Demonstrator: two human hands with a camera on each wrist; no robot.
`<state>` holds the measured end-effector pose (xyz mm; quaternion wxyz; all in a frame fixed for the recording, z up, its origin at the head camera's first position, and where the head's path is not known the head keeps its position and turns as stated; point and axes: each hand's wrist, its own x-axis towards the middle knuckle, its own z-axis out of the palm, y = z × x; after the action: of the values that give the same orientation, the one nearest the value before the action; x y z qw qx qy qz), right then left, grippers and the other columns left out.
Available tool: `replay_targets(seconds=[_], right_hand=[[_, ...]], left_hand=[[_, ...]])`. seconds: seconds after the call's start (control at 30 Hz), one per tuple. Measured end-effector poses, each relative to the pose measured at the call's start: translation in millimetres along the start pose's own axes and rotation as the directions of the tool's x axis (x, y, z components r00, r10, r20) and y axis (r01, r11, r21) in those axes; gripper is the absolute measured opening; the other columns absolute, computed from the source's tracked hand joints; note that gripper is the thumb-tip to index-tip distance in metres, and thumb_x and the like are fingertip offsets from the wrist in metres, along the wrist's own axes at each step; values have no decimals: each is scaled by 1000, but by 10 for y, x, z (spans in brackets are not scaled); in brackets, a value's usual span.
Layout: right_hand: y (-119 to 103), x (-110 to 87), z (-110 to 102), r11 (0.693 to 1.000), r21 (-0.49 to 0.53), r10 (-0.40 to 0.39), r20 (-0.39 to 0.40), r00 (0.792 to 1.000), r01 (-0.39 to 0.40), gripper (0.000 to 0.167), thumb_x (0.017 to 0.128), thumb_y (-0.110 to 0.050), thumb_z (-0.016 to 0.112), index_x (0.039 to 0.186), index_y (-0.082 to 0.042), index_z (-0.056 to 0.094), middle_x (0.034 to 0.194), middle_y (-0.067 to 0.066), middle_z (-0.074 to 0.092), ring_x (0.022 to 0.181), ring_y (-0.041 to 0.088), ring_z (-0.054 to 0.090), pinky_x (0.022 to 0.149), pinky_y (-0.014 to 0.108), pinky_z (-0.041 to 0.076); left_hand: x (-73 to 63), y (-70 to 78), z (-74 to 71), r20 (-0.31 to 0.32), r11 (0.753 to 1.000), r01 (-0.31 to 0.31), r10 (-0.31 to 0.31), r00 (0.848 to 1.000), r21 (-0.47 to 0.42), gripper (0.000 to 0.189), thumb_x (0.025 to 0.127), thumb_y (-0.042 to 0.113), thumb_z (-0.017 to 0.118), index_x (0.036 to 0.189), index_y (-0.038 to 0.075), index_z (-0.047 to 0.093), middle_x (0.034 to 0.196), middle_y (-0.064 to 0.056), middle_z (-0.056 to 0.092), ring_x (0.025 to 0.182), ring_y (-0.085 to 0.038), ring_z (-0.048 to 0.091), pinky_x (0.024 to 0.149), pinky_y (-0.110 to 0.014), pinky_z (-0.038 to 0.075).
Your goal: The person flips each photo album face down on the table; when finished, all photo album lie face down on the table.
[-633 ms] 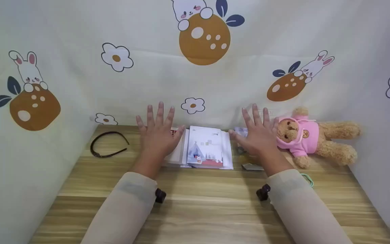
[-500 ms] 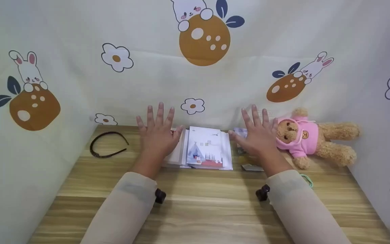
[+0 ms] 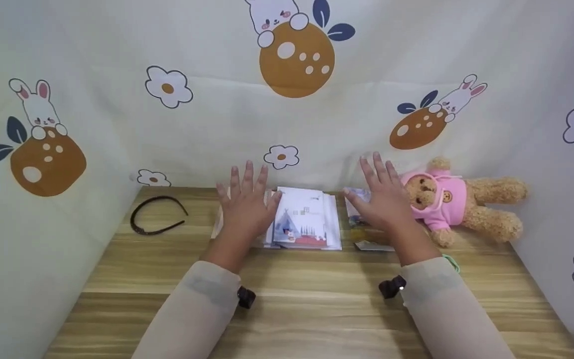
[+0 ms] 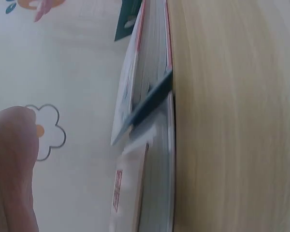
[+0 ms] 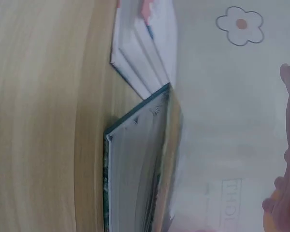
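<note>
My left hand [image 3: 248, 209], fingers spread, is held above a pale book at the left of a row on the table. The left wrist view shows that pale book [image 4: 128, 188] with a red mark, and the hand's thumb at the left edge. Beside it in the head view lies a stack of white books [image 3: 301, 219], the top one printed with a blue tent. My right hand [image 3: 384, 204] spreads its fingers over a colourful book [image 3: 359, 197], partly hidden beneath it. In the right wrist view this thick book [image 5: 135, 169] has a dark green cover edge.
A dark headband [image 3: 135, 214] lies at the left. A teddy bear [image 3: 451, 199] in a pink hoodie lies on its back at the right, with a green loop [image 3: 451, 263] near it. Patterned cloth walls [image 3: 217, 129] enclose the wooden table [image 3: 312, 299].
My left hand has moved right and slightly nearer to me, uncovering the left edge of the pale book. The right hand has shifted only a little to the right.
</note>
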<state>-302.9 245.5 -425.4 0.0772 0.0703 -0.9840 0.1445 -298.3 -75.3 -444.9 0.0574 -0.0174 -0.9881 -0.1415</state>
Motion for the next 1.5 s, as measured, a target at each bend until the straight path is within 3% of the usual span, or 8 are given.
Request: replay_targets(seconds=[0.23,0.37,0.47,0.63,0.9,1.1,1.33,1.5], right_hand=[[221,-166,-162,997,72,-16,-33,999,18,87,101,-79,40,172,-42,7,184,-5,0,169,40,9,130,76,15],[381,-255,-172,989,143,-19,-44,999,25,86,103,-72,47,173,-34,14,183,4,16,167,42,18,130,75,19],[492,-312,-161,975,221,-16,-46,999,26,86,104,-69,50,173,-30,17,179,12,26,165,44,23,130,73,21],[673,-409,-115,945,324,50,1,999,-47,84,104,-64,55,172,-28,23,173,21,35,160,47,33,129,71,27],[849,-522,14,857,458,167,183,969,-234,76,104,-31,70,169,-18,34,167,19,47,151,46,49,125,61,41],[883,-548,148,867,449,125,222,967,-215,78,101,-24,73,167,-7,34,169,25,40,151,53,45,126,62,38],[840,-555,177,908,366,118,246,962,-205,77,101,-39,73,164,-8,42,167,21,45,155,49,41,129,67,30],[732,-559,123,856,466,100,278,955,-225,81,102,-56,67,165,-11,42,167,21,46,156,45,41,129,64,33]], left_hand=[[-125,346,184,19,990,-24,27,999,-140,81,107,68,36,174,32,7,184,-3,-2,170,-37,-2,134,-72,4],[-228,566,328,24,955,-67,77,997,-288,78,109,63,39,174,29,12,184,-5,8,170,-36,7,135,-66,14],[-286,726,411,27,901,-86,107,994,-426,76,110,58,42,174,25,16,182,-7,15,169,-37,13,135,-63,20],[-381,989,527,47,767,-84,147,988,-636,72,110,48,51,171,16,28,177,-12,29,163,-38,31,133,-60,28],[-502,1372,717,231,604,76,183,956,-793,73,107,29,58,170,7,28,173,-19,36,160,-39,37,133,-56,30],[-486,1548,898,316,586,156,181,931,-795,69,107,17,54,168,0,26,172,-21,37,161,-39,34,135,-50,27],[-490,1555,952,294,546,172,144,945,-820,66,103,12,58,165,3,37,167,-18,47,159,-37,40,134,-50,30],[-562,1579,854,243,485,154,126,962,-861,63,107,25,57,166,10,40,168,-16,47,158,-36,41,134,-52,31]])
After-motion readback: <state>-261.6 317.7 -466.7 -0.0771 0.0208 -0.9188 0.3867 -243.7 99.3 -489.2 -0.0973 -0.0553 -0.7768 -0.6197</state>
